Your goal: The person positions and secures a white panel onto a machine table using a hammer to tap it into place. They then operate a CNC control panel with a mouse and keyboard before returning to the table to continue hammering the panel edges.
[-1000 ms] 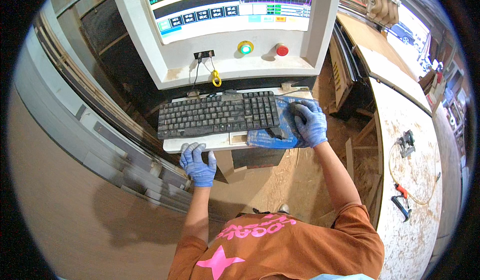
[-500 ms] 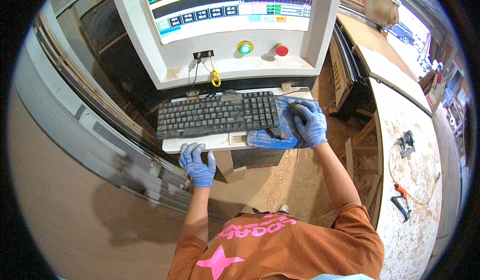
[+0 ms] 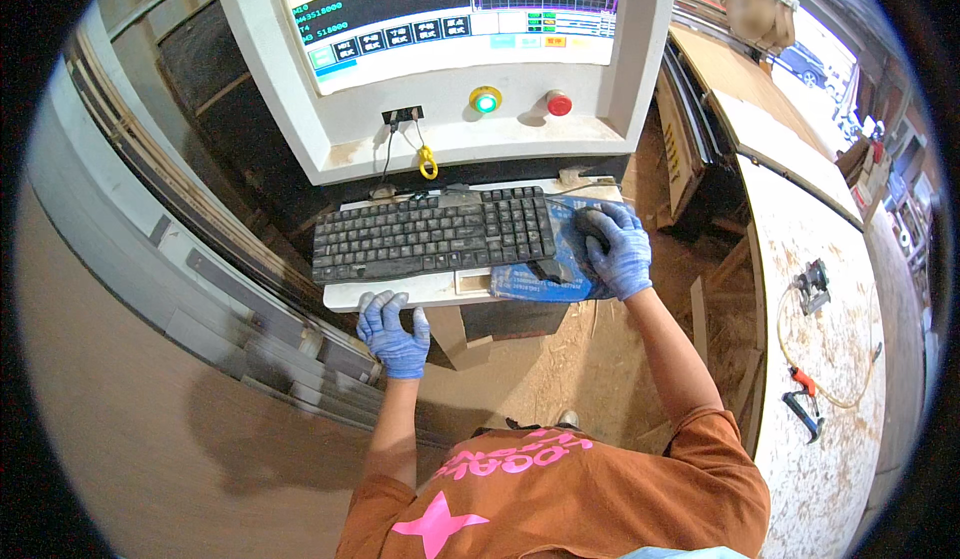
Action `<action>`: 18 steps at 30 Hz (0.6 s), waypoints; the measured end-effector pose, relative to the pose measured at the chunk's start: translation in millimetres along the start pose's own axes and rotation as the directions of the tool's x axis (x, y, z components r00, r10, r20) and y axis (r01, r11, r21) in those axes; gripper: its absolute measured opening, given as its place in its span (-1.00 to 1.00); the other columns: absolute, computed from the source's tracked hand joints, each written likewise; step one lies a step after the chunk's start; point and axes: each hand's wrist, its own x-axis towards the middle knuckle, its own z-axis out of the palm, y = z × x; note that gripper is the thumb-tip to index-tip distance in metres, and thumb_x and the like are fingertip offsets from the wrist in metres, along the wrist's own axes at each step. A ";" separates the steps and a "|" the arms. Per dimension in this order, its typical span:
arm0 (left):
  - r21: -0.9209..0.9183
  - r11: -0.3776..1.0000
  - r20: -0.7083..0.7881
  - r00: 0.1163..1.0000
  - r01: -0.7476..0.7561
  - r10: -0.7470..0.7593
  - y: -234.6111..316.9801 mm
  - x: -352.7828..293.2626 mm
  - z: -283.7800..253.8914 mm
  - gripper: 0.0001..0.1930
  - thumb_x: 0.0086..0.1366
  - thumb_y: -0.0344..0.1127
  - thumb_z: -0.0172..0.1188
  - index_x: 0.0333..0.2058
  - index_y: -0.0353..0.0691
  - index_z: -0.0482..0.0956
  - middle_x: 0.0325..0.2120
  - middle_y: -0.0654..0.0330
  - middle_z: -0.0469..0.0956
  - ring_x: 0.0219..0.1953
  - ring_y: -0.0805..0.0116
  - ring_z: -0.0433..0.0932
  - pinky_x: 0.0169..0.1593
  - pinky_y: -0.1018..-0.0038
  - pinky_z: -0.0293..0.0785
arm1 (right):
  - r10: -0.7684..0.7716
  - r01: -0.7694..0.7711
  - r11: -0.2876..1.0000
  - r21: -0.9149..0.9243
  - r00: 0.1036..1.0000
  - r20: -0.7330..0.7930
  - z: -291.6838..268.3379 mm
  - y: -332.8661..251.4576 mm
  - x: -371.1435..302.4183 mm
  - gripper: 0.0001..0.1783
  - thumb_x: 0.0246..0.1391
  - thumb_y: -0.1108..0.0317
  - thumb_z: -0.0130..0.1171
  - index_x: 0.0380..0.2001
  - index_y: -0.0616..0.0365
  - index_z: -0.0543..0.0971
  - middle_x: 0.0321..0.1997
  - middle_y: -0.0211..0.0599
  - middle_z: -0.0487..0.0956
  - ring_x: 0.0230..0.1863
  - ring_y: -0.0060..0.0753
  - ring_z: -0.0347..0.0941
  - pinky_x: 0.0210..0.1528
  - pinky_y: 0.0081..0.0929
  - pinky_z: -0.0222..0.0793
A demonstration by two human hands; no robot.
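My right hand (image 3: pixel 626 251), in a blue glove, wraps over a black computer mouse (image 3: pixel 592 223) on a blue mouse pad (image 3: pixel 575 277). My left hand (image 3: pixel 394 337), gloved the same way, rests at the front edge of the white keyboard shelf (image 3: pixel 375 293) with its fingers spread and nothing in it. A dusty black keyboard (image 3: pixel 430 234) lies on the shelf between my hands. Above it a lit screen (image 3: pixel 420 19) is set in a pale cabinet, with a green-lit button (image 3: pixel 486 101) and a red knob (image 3: pixel 559 104) below.
A yellow clip (image 3: pixel 428 163) hangs on a cord under the screen. At right, a dusty white table (image 3: pixel 820 359) bears an air blow gun (image 3: pixel 803 404) with a coiled hose and a black tool (image 3: pixel 812 287). Long boards (image 3: pixel 150 199) run along the left. Sawdust covers the floor (image 3: pixel 545 379).
The text lines on the screen have changed. The view has shifted slightly; my right hand stays on the mouse and my left hand stays at the shelf edge.
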 end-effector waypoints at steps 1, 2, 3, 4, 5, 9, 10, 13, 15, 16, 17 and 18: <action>-0.002 1.000 -0.003 1.000 -0.003 0.003 0.1 0.6 0.0 -0.67 0.11 -0.05 0.22 -0.22 -0.09 0.53 -0.13 0.19 0.43 0.11 0.01 0.31 0.14 0.06 0.18 | -0.005 0.005 1.000 0.001 1.000 -0.008 -1.1 -1.4 0.8 -0.67 -0.16 0.36 0.22 -0.21 -0.08 0.62 -0.07 -0.23 0.54 -0.04 -0.03 0.45 0.00 -0.19 0.41; 0.000 1.000 -0.003 1.000 -0.008 0.008 0.9 0.7 1.1 -0.67 0.11 -0.05 0.22 -0.22 -0.10 0.53 -0.13 0.18 0.43 0.11 0.01 0.31 0.14 0.06 0.19 | 0.001 -0.001 1.000 -0.003 1.000 -0.016 -3.0 -1.0 -1.6 -0.67 -0.16 0.36 0.22 -0.21 -0.08 0.62 -0.07 -0.23 0.54 -0.04 -0.03 0.45 0.00 -0.19 0.41; 0.001 1.000 -0.004 1.000 -0.015 0.015 1.6 1.2 1.6 -0.67 0.11 -0.04 0.22 -0.22 -0.10 0.53 -0.13 0.17 0.44 0.10 0.00 0.32 0.14 0.07 0.20 | -0.003 0.003 1.000 0.015 1.000 -0.009 -4.3 -0.8 -1.7 -0.67 -0.16 0.37 0.22 -0.21 -0.07 0.62 -0.07 -0.23 0.54 -0.04 -0.03 0.44 0.00 -0.19 0.41; -0.001 1.000 -0.004 1.000 -0.022 0.022 2.6 2.3 2.0 -0.67 0.11 -0.04 0.22 -0.23 -0.11 0.53 -0.14 0.17 0.44 0.10 0.00 0.32 0.14 0.07 0.20 | -0.006 0.006 0.999 0.031 1.000 -0.003 -4.6 -1.2 0.8 -0.67 -0.16 0.37 0.22 -0.21 -0.07 0.61 -0.08 -0.23 0.54 -0.04 -0.03 0.44 0.00 -0.19 0.41; -0.009 1.000 0.008 1.000 -0.016 0.016 5.8 4.3 1.7 -0.67 0.12 -0.06 0.21 -0.22 -0.12 0.52 -0.15 0.14 0.46 0.08 -0.01 0.33 0.14 0.08 0.23 | 0.006 -0.006 0.999 0.038 1.000 0.000 -6.6 0.4 0.4 -0.66 -0.16 0.37 0.22 -0.20 -0.07 0.61 -0.08 -0.22 0.54 -0.04 -0.03 0.44 -0.01 -0.19 0.41; 0.046 0.998 0.028 0.999 -0.048 0.047 11.5 8.0 -5.1 -0.69 0.18 -0.09 0.17 -0.21 -0.16 0.52 -0.14 0.10 0.46 0.07 -0.03 0.33 0.14 0.04 0.23 | 0.056 -0.058 0.997 0.050 0.997 0.045 -0.9 2.8 -0.7 -0.66 -0.13 0.32 0.22 -0.18 -0.09 0.60 -0.05 -0.26 0.52 -0.02 -0.04 0.43 0.00 -0.18 0.41; 0.047 0.996 0.012 0.997 -0.074 0.074 9.8 6.1 -2.2 -0.69 0.22 -0.09 0.15 -0.20 -0.19 0.50 -0.13 0.10 0.46 0.08 -0.04 0.33 0.14 0.04 0.24 | 0.005 -0.006 0.999 0.048 1.000 0.019 0.9 7.2 -1.1 -0.66 -0.13 0.31 0.23 -0.18 -0.08 0.60 -0.03 -0.26 0.51 -0.01 -0.04 0.42 0.03 -0.17 0.39; 0.069 0.993 -0.006 0.995 -0.099 0.100 8.0 -1.3 7.3 -0.62 0.27 -0.03 0.11 -0.14 -0.23 0.46 -0.09 0.04 0.44 0.09 -0.09 0.32 0.15 -0.01 0.25 | 0.031 -0.029 0.988 0.150 0.999 -0.012 -5.8 12.8 -2.7 -0.66 -0.11 0.32 0.24 -0.17 -0.01 0.60 -0.05 -0.17 0.51 0.02 0.01 0.40 0.09 -0.18 0.35; 0.112 0.986 -0.019 0.992 -0.123 0.125 11.6 -9.1 11.9 -0.58 0.29 -0.01 0.09 -0.07 -0.24 0.42 -0.02 -0.03 0.40 0.12 -0.14 0.30 0.17 -0.05 0.22 | 0.088 -0.066 0.958 0.278 0.994 -0.070 -14.0 20.5 -4.6 -0.65 -0.08 0.29 0.24 -0.14 0.04 0.59 0.00 -0.13 0.50 0.06 0.02 0.39 0.13 -0.18 0.32; 0.037 0.994 -0.016 0.995 -0.102 0.103 15.9 -17.4 12.2 -0.53 0.24 -0.08 0.17 -0.01 -0.29 0.39 0.10 -0.14 0.31 0.20 -0.16 0.22 0.24 -0.03 0.16 | 0.127 -0.101 0.960 0.260 0.988 -0.086 -19.8 24.0 -6.3 -0.64 -0.06 0.28 0.25 -0.12 0.08 0.58 0.03 -0.11 0.50 0.06 0.00 0.41 0.12 -0.19 0.33; 0.012 1.000 -0.031 0.999 -0.022 0.022 15.5 -36.6 18.5 -0.51 0.30 -0.05 0.11 0.04 -0.30 0.34 0.12 -0.18 0.29 0.20 -0.20 0.23 0.21 -0.07 0.17 | 0.154 -0.121 0.959 0.255 0.982 -0.112 -27.4 33.0 -7.5 -0.64 -0.06 0.29 0.26 -0.12 0.07 0.59 0.02 -0.11 0.51 0.05 -0.01 0.42 0.11 -0.19 0.33; -0.041 0.999 -0.033 0.999 -0.023 0.022 18.2 -55.5 27.3 -0.48 0.29 -0.05 0.13 0.06 -0.32 0.32 0.13 -0.19 0.28 0.21 -0.21 0.23 0.22 -0.07 0.16 | 0.180 -0.141 0.958 0.249 0.974 -0.140 -36.1 44.2 -9.9 -0.64 -0.06 0.29 0.26 -0.12 0.07 0.59 0.02 -0.11 0.52 0.04 -0.02 0.43 0.10 -0.20 0.34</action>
